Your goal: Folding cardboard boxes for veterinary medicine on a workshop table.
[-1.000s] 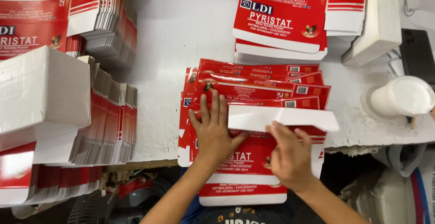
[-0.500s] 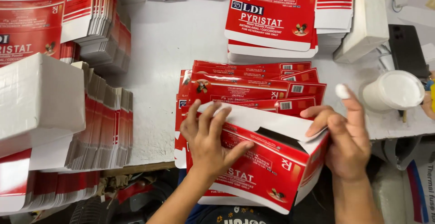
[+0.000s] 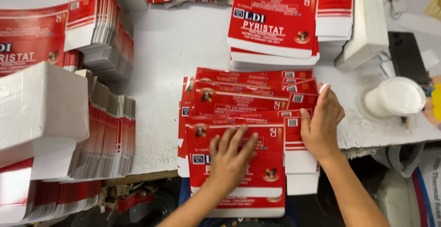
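Note:
A fanned pile of flat red and white carton blanks lies on the white table near its front edge. The top carton blank lies folded flat on that pile. My left hand presses palm down on its middle, fingers spread. My right hand rests flat on the right edge of the pile, fingers together and pointing away from me. Neither hand grips anything.
A stack of red and white cartons sits at the back. Upright rows of folded cartons and a white box fill the left. A white roll and a black device lie at the right on the white table.
The carton that both hands held partly opened has been folded and pressed flat onto the pile. My right hand moved from the carton's flap to the pile's right edge.

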